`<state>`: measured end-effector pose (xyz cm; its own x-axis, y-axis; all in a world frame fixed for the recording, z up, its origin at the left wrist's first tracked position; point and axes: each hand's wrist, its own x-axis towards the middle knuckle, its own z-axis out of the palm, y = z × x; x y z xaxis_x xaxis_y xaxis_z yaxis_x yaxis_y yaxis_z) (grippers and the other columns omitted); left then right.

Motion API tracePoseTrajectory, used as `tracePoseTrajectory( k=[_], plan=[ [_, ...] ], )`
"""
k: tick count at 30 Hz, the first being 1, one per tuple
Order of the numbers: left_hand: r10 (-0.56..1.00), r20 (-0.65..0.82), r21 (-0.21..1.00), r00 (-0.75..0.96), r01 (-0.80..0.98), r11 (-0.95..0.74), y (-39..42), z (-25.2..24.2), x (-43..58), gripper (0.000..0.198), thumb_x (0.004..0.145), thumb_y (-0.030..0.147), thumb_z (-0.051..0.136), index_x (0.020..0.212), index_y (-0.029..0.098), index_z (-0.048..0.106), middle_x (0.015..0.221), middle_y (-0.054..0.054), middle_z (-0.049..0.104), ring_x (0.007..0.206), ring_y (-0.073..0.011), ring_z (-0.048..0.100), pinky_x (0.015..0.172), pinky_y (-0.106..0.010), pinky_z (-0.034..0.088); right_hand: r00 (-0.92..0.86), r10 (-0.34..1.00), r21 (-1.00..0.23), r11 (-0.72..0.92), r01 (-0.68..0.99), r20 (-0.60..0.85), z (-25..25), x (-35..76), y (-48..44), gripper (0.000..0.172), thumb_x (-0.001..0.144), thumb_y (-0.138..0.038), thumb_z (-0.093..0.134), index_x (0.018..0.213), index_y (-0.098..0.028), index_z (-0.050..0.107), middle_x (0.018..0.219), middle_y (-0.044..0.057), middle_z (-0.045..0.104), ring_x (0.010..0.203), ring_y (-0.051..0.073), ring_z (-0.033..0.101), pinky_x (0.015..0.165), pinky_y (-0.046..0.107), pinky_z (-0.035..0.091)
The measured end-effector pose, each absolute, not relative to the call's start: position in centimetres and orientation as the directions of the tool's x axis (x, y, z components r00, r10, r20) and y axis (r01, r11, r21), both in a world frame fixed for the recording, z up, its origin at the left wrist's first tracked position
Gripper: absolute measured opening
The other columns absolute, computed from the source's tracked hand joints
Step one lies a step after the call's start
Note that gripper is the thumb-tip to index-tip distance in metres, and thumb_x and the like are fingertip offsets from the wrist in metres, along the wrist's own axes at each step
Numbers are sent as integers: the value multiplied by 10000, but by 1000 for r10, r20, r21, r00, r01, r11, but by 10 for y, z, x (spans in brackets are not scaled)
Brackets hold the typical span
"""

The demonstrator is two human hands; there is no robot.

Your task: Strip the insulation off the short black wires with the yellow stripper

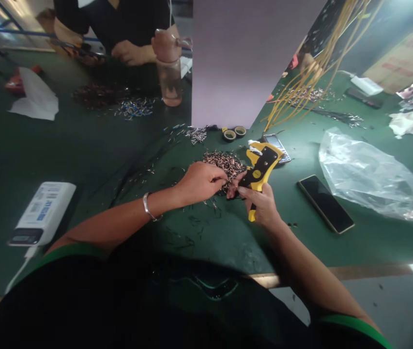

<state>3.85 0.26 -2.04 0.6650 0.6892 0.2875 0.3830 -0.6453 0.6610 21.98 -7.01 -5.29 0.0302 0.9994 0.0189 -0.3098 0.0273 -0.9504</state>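
My right hand (260,203) is wrapped round the handles of a yellow and black wire stripper (260,167), its head tilted up and away from me. My left hand (201,182), with a silver bangle on the wrist, is closed in a pinch at the near edge of a pile of small copper-coloured wire pieces (224,162). Its fingertips almost meet those of the right hand beside the tool. What the pinch holds is too small to make out. Loose wire bits lie scattered on the green table (83,150) around both hands.
A dark phone (325,203) and a crumpled clear plastic bag (366,174) lie to the right. A white power bank (44,212) is at the left. Tape rolls (234,132), a second phone (278,145), a pink bottle (169,72), yellow cables (311,68) and another person's hands (130,52) are further back.
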Motion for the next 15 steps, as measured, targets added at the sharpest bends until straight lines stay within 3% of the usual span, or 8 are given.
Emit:
tracePoseTrajectory(
  k=[6, 15],
  plan=[
    [669, 246, 726, 701, 324, -606, -5, -24, 42, 244, 811, 143, 533, 809, 198, 771, 741, -13, 757, 638, -112, 647, 636, -251, 451, 41, 998, -939, 57, -339, 45, -56, 219, -72, 200, 679, -156, 700, 854, -211, 618, 683, -32, 597, 562, 163, 587, 600, 361, 524],
    [747, 143, 814, 650, 352, -462, 8, -16, 36, 165, 748, 202, 581, 694, 170, 735, 564, 9, 660, 535, -99, 542, 530, -239, 397, 19, 1000, -909, 30, -416, 24, -51, 217, -70, 198, 663, -134, 698, 829, -200, 611, 678, -26, 592, 561, 163, 583, 595, 370, 506]
  ],
)
